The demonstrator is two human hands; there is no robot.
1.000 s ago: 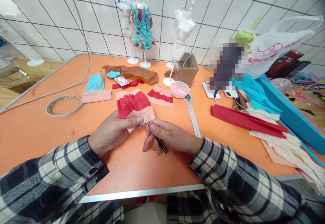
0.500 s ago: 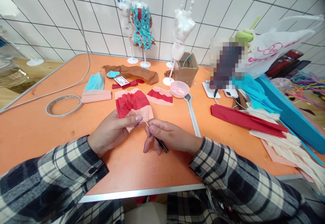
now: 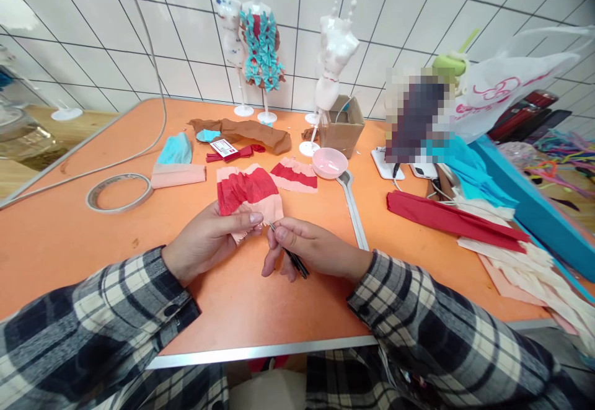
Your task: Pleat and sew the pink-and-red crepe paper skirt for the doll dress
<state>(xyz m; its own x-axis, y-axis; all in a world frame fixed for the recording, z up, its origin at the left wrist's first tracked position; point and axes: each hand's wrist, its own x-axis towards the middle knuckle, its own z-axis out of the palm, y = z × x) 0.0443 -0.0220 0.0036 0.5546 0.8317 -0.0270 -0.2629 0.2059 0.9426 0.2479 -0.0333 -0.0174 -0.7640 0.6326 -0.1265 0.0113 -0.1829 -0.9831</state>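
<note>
My left hand (image 3: 209, 236) pinches the lower edge of a crinkled pink piece with a red band (image 3: 248, 190), thumb on top. Close beside it, my right hand (image 3: 311, 245) holds a slim dark tool with metal tips (image 3: 295, 262), which looks like tweezers. Its tips meet the piece's lower right edge. Behind them a second pink and red piece (image 3: 295, 175) lies flat on the orange table (image 3: 260, 317), left of a pink bowl (image 3: 330, 163).
A tape roll (image 3: 119, 193) lies at left. Small mannequins stand at the back, one in blue bows (image 3: 263, 50), near a cardboard box (image 3: 343, 126). Folded red material (image 3: 455, 221) lies at right. A grey long-handled tool (image 3: 354, 211) is beside the bowl.
The upper part of the red and pink piece has shifted slightly to the right. Both hands keep nearly the same place and hold.
</note>
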